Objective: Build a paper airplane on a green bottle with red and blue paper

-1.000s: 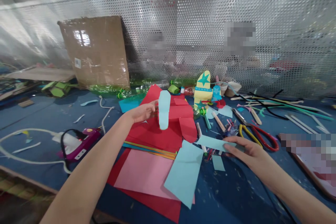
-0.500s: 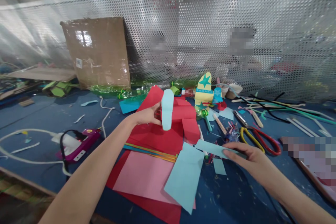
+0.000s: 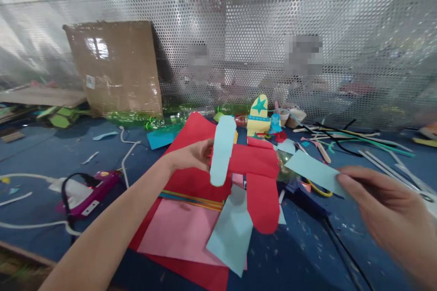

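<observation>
My left hand [image 3: 196, 157] is closed on the tail end of a toy plane [image 3: 254, 159], a plastic bottle wrapped in red paper. Its red wing points down toward me, and a light blue paper tail piece [image 3: 222, 151] hides some of my fingertips. Between the thumb and fingers of my right hand [image 3: 372, 191] is a light blue paper strip [image 3: 312, 168]. The strip's far end overlaps the clear bottle neck in view; whether they touch I cannot tell. Below the strip lies a dark blue glue gun [image 3: 305, 198] with a black cord.
Red paper sheets [image 3: 191, 177], a pink sheet [image 3: 184, 232] and a light blue sheet [image 3: 232, 232] lie under the plane. A purple power strip [image 3: 90, 198] with cables is at left. Behind stand a yellow paper piece with stars [image 3: 258, 116], cardboard [image 3: 116, 68] and a perforated metal screen [image 3: 259, 32].
My left hand has lifted the plane off the papers and brought it closer. My right hand has moved right and nearer with the strip, and the glue gun has come into view.
</observation>
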Demonstrator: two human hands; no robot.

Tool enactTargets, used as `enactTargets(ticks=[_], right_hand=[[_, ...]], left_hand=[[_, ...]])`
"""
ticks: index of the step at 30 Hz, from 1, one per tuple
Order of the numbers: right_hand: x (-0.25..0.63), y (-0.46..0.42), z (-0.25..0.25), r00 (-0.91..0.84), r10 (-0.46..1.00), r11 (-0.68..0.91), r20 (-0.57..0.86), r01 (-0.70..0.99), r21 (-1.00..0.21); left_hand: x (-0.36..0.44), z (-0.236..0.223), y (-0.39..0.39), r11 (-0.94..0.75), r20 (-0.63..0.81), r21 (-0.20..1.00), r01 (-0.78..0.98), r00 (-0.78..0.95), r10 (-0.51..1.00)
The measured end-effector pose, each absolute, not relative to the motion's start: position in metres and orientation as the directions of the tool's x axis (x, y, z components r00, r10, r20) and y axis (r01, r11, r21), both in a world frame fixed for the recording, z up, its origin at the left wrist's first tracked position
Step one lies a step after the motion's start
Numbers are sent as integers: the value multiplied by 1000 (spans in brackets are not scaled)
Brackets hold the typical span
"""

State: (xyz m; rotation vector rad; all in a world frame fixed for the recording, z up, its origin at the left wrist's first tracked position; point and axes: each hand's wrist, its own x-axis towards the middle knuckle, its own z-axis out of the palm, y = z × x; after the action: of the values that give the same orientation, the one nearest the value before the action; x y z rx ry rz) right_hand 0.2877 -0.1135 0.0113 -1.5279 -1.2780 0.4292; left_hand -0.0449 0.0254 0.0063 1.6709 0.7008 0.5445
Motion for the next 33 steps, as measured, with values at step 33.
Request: enactTargets(ticks=[33], right_hand=[[260, -108, -1, 5, 994, 83, 110, 621, -779]], left_hand=[[-8, 3, -3, -344, -248, 858, 382, 894, 374]])
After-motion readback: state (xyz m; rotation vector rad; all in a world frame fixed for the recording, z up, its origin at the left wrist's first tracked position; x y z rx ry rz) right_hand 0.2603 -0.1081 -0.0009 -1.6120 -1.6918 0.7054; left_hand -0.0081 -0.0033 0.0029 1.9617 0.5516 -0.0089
